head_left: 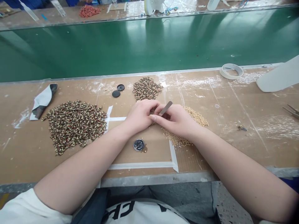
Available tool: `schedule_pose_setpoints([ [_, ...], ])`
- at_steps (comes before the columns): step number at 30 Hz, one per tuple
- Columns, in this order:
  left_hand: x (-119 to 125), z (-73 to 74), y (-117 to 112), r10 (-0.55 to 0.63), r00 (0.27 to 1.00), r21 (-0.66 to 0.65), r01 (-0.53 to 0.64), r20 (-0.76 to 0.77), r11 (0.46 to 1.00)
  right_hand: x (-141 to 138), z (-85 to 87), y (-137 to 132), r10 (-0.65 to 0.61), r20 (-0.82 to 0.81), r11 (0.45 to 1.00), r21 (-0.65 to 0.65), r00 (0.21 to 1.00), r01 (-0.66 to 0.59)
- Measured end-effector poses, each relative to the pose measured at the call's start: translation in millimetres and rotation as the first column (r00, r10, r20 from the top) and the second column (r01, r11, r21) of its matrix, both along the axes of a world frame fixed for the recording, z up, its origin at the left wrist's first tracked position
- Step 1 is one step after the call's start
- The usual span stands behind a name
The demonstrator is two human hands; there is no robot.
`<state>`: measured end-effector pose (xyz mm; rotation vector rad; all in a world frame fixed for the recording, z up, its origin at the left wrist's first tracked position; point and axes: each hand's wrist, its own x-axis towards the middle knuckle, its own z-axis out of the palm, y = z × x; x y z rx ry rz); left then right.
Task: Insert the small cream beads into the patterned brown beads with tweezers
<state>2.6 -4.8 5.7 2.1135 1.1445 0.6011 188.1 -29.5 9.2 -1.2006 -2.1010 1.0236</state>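
My left hand (141, 115) and my right hand (181, 122) meet above the taped work area, fingertips together. Between the thumb and fingers of my right hand is a pair of tweezers (166, 108), its flat end pointing up and away. My left fingers are curled closed; whatever they pinch is hidden. Under my right hand spreads a pile of small tan beads (178, 140). Just beyond my left hand is a heap of small dark-and-cream parts (147, 88). A small round tin of dark, shiny paste (139, 145) sits nearer to me.
A larger heap of similar parts (77, 126) lies at left, beside a crumpled wrapper (44, 101). Two black discs (116, 93), a tape roll (231, 71), a white bottle (279, 76) and a metal tool (291, 111) are around. Behind runs a green belt (105, 46).
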Motion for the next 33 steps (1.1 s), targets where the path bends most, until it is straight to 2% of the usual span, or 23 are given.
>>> schedule_pose_setpoints([
  [14,-1,-4.3,0,0.0,1.0,0.039,0.0,-0.002,0.999,0,4.7,-1,0.006,-0.003,1.0,-0.007,1.0,-0.006],
  [20,-2,-6.8,3,-0.031,0.999,0.07,0.032,-0.018,0.997,-1,6.5,-5,0.04,0.072,0.993,0.109,0.997,-0.048],
  [25,0,-3.0,0,0.003,1.0,0.012,-0.003,0.025,1.0,-2,0.2,-3,0.026,-0.066,0.998,0.056,0.997,-0.023],
  [29,1,1.1,-3,0.058,0.984,-0.115,-0.039,0.168,0.993,-1,-3.2,-1,-0.021,-0.126,0.999,0.045,0.992,0.027],
  [33,0,0.0,-2,0.129,0.948,-0.183,-0.078,0.291,0.98,-1,-4.9,-1,-0.12,-0.283,0.985,0.089,0.952,0.15],
])
